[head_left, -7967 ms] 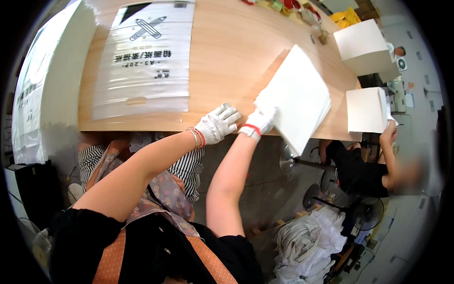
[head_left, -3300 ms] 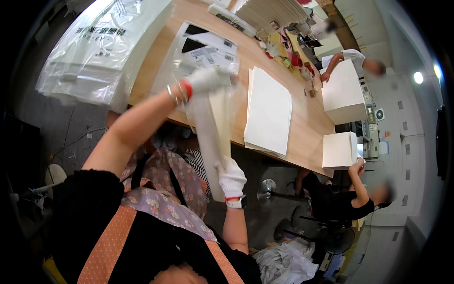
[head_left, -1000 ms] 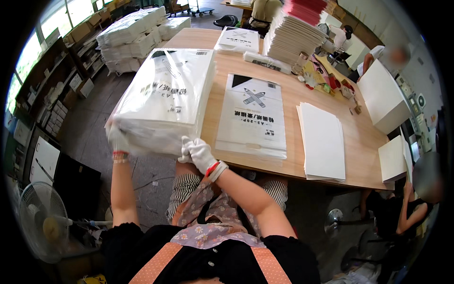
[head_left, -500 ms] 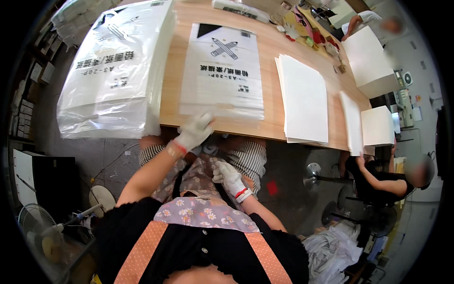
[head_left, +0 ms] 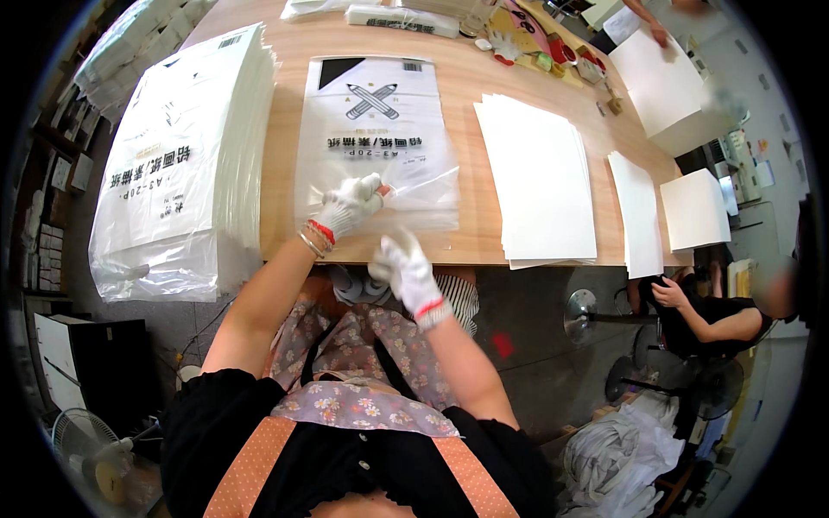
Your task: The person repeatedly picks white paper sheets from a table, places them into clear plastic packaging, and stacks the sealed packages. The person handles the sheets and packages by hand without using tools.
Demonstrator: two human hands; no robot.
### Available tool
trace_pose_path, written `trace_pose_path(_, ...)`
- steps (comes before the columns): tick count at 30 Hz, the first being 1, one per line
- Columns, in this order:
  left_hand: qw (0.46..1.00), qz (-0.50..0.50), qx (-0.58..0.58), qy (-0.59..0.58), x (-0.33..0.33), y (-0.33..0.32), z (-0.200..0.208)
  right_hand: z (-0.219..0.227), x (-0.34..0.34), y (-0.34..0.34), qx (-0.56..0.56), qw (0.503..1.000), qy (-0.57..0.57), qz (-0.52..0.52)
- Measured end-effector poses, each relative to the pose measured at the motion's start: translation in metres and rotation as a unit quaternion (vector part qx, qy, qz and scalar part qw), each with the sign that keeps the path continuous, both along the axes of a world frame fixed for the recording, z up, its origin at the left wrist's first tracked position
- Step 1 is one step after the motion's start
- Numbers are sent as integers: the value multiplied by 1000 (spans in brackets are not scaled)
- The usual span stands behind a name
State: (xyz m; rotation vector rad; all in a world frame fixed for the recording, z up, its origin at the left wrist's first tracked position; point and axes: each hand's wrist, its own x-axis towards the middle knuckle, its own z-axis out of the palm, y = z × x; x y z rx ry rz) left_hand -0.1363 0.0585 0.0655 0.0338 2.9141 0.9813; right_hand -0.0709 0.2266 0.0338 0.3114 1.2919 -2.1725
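A flat printed plastic bag (head_left: 371,112) with two crossed pencils and a black corner lies on the table in front of me. My left hand (head_left: 350,207), in a white glove with a bare fingertip showing, is closed on the film near the bag's lower part. Creases spread through the clear film from its fingers. Just off the table's near edge, below the bag, is my right hand (head_left: 408,272), also gloved and smeared by motion; I cannot make out anything in it. To the left rises a tall pile of similar bags (head_left: 177,173).
White paper sheets (head_left: 540,186) lie fanned on the right, with a narrower white stack (head_left: 636,216) and white blocks (head_left: 695,207) beyond. Scissors (head_left: 523,24) and small items sit at the back. A co-worker (head_left: 712,315) sits at right; another person's hand (head_left: 659,34) rests on a big stack.
My left hand has moved forward onto the bag, and its film is now creased. My right hand has risen from my lap toward the table edge. The co-worker's hand has left the narrow stack.
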Motion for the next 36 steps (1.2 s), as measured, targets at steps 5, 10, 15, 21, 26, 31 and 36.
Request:
trace_pose_path(5, 977, 3, 168, 127, 3, -9, -14, -17, -71, -12, 8, 997, 72, -14)
trace_pose_path(10, 811, 299, 502, 29, -15, -52, 12, 1, -67, 49, 621, 608, 494, 5)
trace_pose_path(15, 879, 171, 445, 22, 2, -11, 43, 64, -39, -24, 291, 566, 759, -136)
trace_pose_path(21, 885, 65, 456, 65, 31, 4, 117, -15, -86, -47, 517, 668, 523, 112)
trace_pose_path(26, 981, 40, 108, 158, 40, -10, 89, -6, -38, 18, 316, 774, 527, 152)
trace_pose_path(31, 916, 67, 47, 393, 71, -8, 85, 20, -46, 165, 751, 403, 523, 37)
trace_pose_path(36, 878, 51, 112, 462, 95, 14, 77, 13, -84, 233, 683, 575, 448, 41)
